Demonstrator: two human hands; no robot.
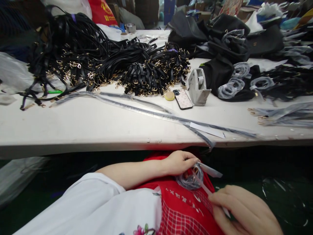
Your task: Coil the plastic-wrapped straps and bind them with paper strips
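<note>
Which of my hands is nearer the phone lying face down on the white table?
Left. Your left hand is just below the table edge, under the phone; your right hand sits lower and further right.

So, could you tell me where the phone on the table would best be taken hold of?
Grip the phone across its two long edges, coming from above and the near side. It lies flat, back up, its near end free, while a round yellow disc and the grey tape dispenser crowd its far end.

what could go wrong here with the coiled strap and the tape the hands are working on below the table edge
The left hand pinches the wrapped strap coil loosely in the lap; it might spring open. The tape strip stretched to the right hand could twist and stick to itself or the red apron. The long wrapped strap hangs over the table edge and may slide off.
</note>
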